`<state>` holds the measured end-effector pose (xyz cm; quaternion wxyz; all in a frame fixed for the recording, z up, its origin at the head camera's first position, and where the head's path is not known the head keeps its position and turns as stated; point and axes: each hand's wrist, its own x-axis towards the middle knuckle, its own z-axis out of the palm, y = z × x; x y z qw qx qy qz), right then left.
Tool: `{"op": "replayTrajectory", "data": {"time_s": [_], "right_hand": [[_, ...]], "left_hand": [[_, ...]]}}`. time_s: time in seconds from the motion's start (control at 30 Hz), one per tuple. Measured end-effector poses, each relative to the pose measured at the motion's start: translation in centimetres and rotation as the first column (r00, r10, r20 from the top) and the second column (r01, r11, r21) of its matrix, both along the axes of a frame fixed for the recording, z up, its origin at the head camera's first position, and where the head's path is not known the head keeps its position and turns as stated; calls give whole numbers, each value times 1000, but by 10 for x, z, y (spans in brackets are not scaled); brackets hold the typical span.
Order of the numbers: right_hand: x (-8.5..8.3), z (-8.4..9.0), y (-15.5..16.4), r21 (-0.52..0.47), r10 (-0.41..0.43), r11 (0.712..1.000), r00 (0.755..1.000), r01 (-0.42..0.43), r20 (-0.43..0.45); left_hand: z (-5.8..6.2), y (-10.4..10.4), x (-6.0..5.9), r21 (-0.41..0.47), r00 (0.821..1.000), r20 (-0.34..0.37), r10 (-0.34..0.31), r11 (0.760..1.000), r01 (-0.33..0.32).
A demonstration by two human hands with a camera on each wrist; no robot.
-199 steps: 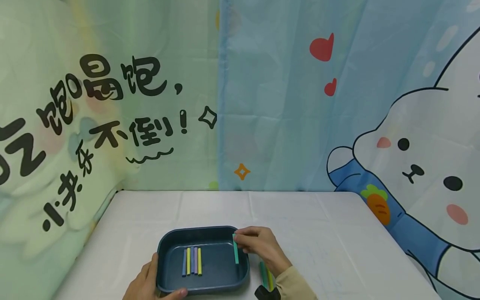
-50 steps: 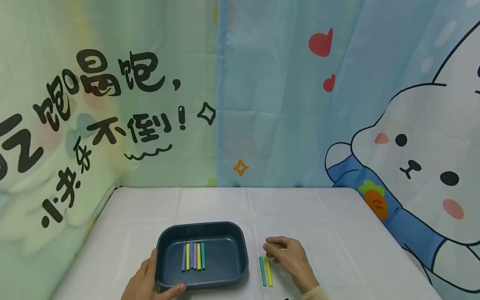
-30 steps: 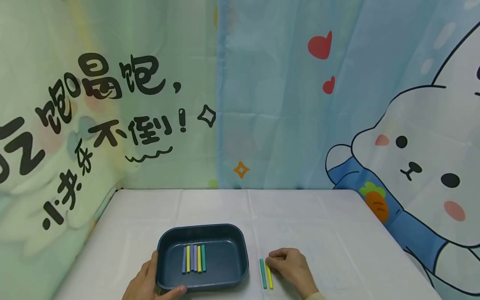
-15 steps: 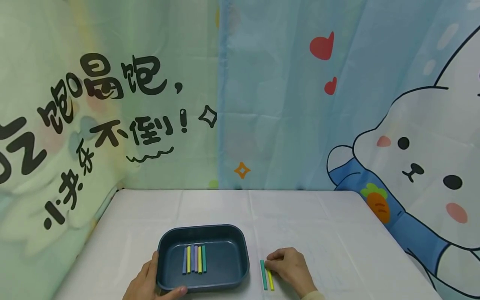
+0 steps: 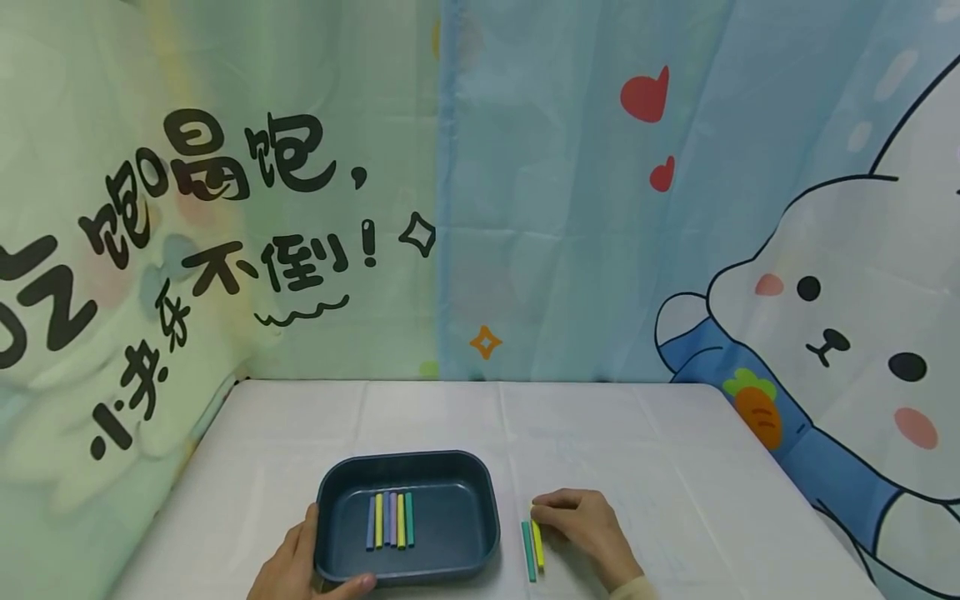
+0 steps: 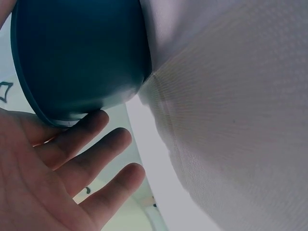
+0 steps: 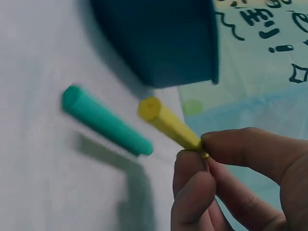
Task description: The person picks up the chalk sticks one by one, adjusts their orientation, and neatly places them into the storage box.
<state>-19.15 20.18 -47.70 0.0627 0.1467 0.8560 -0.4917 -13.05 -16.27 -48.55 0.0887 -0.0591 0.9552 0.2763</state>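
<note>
My right hand point(image 5: 581, 525) pinches the upper end of a yellow chalk stick point(image 5: 537, 546), thumb against fingers. In the right wrist view, that yellow stick slants from the fingertips, its far end raised. Beside it a green chalk stick point(image 7: 108, 122) lies on the white cloth, untouched. My left hand point(image 5: 296, 558) rests at the near left corner of a dark blue tray point(image 5: 450, 571), thumb along the front side. The left wrist view has its fairly straight, spread fingers point(image 6: 96, 161) against the tray's outer wall. Several chalk sticks point(image 5: 390, 521), blue, yellow, purple and green, lie side by side in the tray.
A white-clothed table point(image 5: 637, 450) carries the tray and the sticks. Behind it hangs a printed curtain point(image 5: 540, 208) with dark lettering, hearts and a cartoon rabbit. The tray's raised right wall stands between the loose sticks and the row inside.
A green stick once in my right hand now lies at the row's right end. That hand has moved right to the yellow stick, pinched it and shifted it slightly up. My left hand stays put.
</note>
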Motion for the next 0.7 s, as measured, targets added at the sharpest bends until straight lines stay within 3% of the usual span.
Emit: {"op": "replayTrajectory", "data": {"time_s": [0.13, 0.3, 0.5, 0.7], "right_hand": [[-1, 5, -3, -159, 3, 987, 1000, -6, -15], [0, 13, -11, -342, 51, 938, 999, -50, -6], [-1, 19, -20, -445, 87, 890, 996, -95, -38], [-5, 23, -34, -469, 105, 875, 993, -120, -58]], "left_hand": [[0, 0, 1, 0, 1000, 1, 2, 1000, -2], [0, 1, 1, 6, 1000, -4, 1, 1000, -1], [-1, 1, 2, 5, 1000, -9, 1, 1000, -1], [-1, 1, 1, 0, 1000, -24, 1, 1000, -1]]}}
